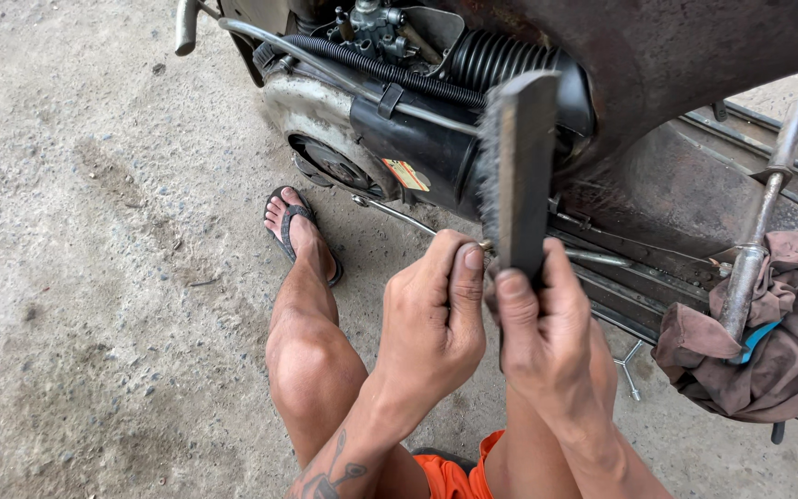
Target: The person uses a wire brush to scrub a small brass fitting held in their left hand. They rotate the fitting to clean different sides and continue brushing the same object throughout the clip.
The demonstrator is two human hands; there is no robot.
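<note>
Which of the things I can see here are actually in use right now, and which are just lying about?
In use:
- flat dark wire brush with a wooden handle, gripped by the right hand
- small part pinched in the left hand against the bristles; too hidden to identify

Lying about:
- long steel socket wrench resting on the crumpled brown rag
- small metal cross wrench on the concrete
- rusty scooter body

Rough concrete floor [94, 231] w/ sandalled foot [299, 231], small cross wrench [630, 367] & scooter's rusty footboard [658, 203] on it.

Single head view, looking steeply down, close over hands [482, 314], engine [417, 120] beyond
</note>
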